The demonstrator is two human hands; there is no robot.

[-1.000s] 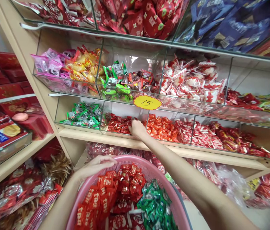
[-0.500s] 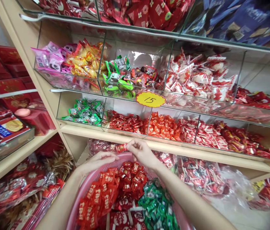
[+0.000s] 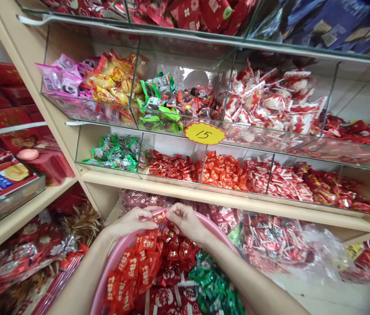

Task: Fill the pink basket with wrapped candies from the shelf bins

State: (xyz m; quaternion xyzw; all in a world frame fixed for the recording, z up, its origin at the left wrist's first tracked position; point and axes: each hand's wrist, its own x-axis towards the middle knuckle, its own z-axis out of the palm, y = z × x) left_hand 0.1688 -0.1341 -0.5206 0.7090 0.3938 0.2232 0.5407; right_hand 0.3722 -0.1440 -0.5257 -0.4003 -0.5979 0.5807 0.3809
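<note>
A small red wrapped candy [image 3: 160,216] is pinched between my left hand [image 3: 132,222] and my right hand [image 3: 186,221], both closed on its ends. They hover over the far rim of a pink plastic basket [image 3: 104,284] heaped with red and green wrapped candies [image 3: 178,271]. Straight ahead, a clear shelf bin [image 3: 171,168] holds more of the same red candies.
Clear acrylic bins on cream wooden shelves hold pink, yellow, green, red and white sweets. A yellow price tag marked 15 [image 3: 204,133] hangs on the middle bin. Bagged candy lies on the lowest shelf [image 3: 270,240]. Red gift boxes [image 3: 7,131] fill the shelves at left.
My right hand drew back from the red candy bin carrying one candy and came down over the basket. My left hand rose from the rim and took the candy's other end.
</note>
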